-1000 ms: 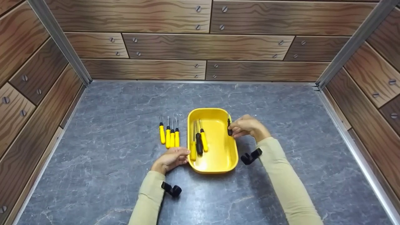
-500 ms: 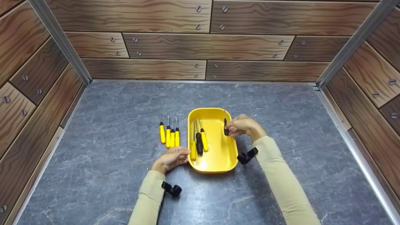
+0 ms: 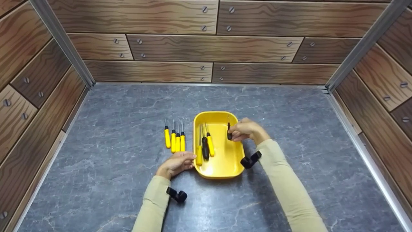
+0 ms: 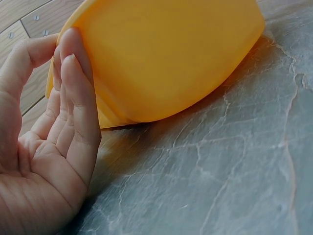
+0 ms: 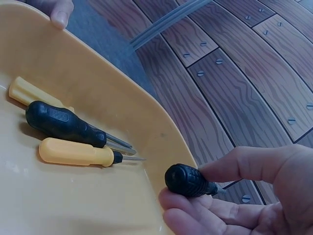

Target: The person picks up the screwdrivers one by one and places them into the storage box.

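Likely stowing: your right grip (image 3: pixel 245 129) pinches the short black-handled metal screwdriver (image 5: pixel 185 180) over the oblong yellow plastic tray (image 3: pixel 225 161) at 1 o'clock, left grip (image 3: pixel 175 163) pinches its 8 o'clock edge; probably lower next.

No lettering, label, brand, number or sign can be read in any view.

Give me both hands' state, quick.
Left hand: closed, pinching the yellow tray by its rim.
Right hand: closed, holding a black-handled screwdriver.

Walled work booth (image 3: pixel 376 75) (wood-print panels (image 3: pixel 214 48), metal corner posts (image 3: pixel 63 42))
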The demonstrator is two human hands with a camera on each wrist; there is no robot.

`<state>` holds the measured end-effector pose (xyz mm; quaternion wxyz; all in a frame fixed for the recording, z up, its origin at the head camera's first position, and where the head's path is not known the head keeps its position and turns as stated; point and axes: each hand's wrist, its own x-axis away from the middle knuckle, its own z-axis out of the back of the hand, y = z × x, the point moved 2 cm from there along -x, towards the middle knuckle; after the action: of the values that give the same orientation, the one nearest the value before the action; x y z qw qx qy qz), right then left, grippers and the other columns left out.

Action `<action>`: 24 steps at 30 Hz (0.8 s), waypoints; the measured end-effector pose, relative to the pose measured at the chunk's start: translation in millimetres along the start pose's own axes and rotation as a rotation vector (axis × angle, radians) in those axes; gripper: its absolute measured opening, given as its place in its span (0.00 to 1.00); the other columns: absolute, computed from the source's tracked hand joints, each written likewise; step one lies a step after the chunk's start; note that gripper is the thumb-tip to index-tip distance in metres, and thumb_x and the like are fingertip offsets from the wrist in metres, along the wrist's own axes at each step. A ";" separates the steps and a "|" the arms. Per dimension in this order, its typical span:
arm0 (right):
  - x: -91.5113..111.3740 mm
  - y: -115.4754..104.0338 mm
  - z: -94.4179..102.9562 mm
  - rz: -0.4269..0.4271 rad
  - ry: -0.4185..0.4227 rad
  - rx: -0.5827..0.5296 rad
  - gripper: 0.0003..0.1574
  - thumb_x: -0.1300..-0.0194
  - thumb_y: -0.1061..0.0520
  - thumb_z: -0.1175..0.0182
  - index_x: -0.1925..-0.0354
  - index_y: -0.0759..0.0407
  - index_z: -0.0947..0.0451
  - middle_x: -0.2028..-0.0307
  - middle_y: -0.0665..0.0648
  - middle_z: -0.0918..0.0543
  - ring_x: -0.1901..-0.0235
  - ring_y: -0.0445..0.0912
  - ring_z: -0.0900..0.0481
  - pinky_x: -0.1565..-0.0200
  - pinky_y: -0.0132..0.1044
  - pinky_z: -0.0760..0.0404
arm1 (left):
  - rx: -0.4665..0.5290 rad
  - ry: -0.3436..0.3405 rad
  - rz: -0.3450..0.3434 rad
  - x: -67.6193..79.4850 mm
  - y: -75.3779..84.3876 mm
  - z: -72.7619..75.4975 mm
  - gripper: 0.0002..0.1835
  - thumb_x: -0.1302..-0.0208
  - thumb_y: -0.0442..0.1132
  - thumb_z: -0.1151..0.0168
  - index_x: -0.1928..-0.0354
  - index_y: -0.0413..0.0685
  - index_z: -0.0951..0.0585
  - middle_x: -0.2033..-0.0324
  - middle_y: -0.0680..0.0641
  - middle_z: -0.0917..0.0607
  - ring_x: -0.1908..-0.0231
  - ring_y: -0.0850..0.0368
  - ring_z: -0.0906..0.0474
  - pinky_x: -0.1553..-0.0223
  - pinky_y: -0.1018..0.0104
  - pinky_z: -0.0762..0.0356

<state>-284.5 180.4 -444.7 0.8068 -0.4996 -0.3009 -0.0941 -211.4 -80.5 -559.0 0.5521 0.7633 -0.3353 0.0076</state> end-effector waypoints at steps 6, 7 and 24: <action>-3.6 -1.7 -5.4 -0.007 -0.017 -0.031 0.14 0.40 0.64 0.42 0.56 0.71 0.24 0.81 0.52 0.17 0.80 0.39 0.17 0.67 0.31 0.13 | -0.001 -0.008 -0.006 -0.1 0.1 0.4 0.02 0.38 0.37 0.40 0.64 0.47 0.21 0.74 0.56 0.14 0.74 0.66 0.22 0.64 0.75 0.21; -4.1 -2.0 -6.2 -0.007 -0.016 -0.031 0.13 0.40 0.64 0.42 0.57 0.70 0.23 0.81 0.52 0.17 0.80 0.40 0.17 0.66 0.32 0.13 | -0.004 -0.008 -0.006 0.0 0.0 0.3 0.03 0.38 0.37 0.39 0.64 0.47 0.21 0.74 0.56 0.14 0.73 0.66 0.22 0.64 0.75 0.21; -12.4 -2.4 -20.3 -0.034 -0.017 -0.050 0.03 0.40 0.65 0.42 0.67 0.66 0.24 0.82 0.53 0.17 0.81 0.40 0.17 0.69 0.31 0.13 | -0.001 -0.008 -0.005 -0.2 -0.2 0.2 0.02 0.38 0.37 0.39 0.65 0.48 0.21 0.74 0.56 0.15 0.73 0.66 0.22 0.64 0.75 0.21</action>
<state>-287.6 159.8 -456.6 0.7897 -0.5152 -0.3140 -0.1111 -211.5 -80.5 -559.3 0.5510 0.7641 -0.3355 0.0029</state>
